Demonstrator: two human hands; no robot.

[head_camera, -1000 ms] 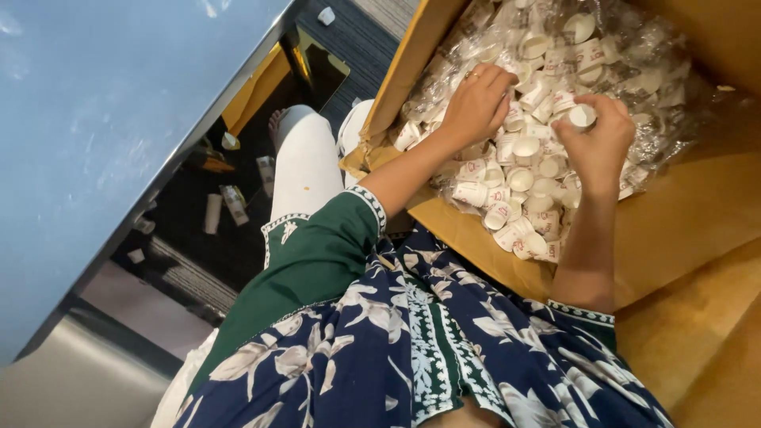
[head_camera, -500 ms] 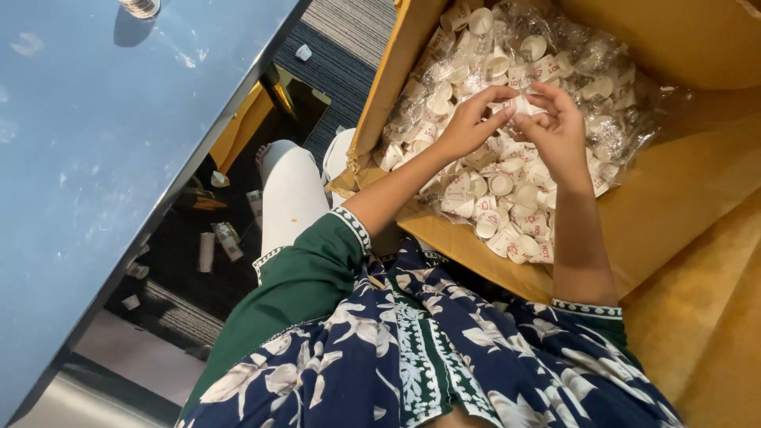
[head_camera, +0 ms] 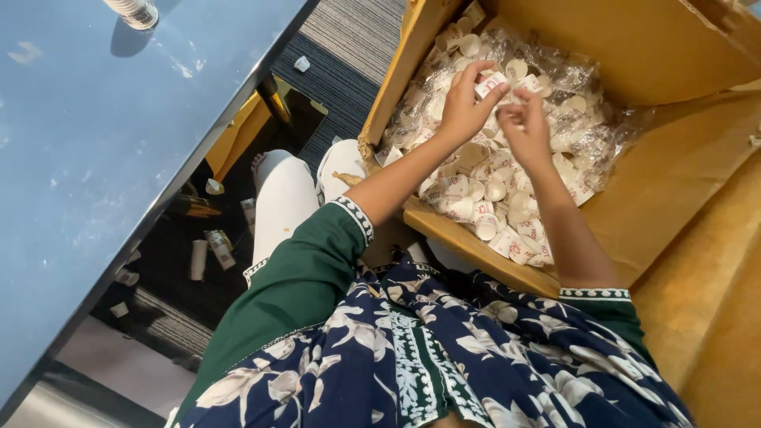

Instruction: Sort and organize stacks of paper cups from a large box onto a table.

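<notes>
White cup: your left hand (head_camera: pixel 458 111) pinches one small paper cup (head_camera: pixel 490 82) at its fingertips (head_camera: pixel 485 89), lifted a little above the pile.
Left fingers: curled in tight around the cup, thumb on one side and the others on top.
Right hand: your right hand (head_camera: pixel 527 127) is just beside the left, fingers (head_camera: pixel 515 107) bent and close together; they reach toward the cup, but you cannot tell if they touch it.
Where the cup is: over the middle of the heap, inside the box.
Pile: lots of little white cups (head_camera: pixel 491 198) lie loose on a clear plastic bag (head_camera: pixel 590 135).
Box: the big brown cardboard box (head_camera: pixel 674 166) sits open on your right side, tipped toward you.
Step now: it looks like you are picking one cup out and using both hands on it.
Next move: you may need a soft grip, since a thin paper cup squashes easily.
Farther out: the blue table (head_camera: pixel 95 158) is on your left, with a stack of cups (head_camera: pixel 135 11) at its far edge, well apart from your hands.
Floor: a few small things (head_camera: pixel 208 250) lie under the table.
</notes>
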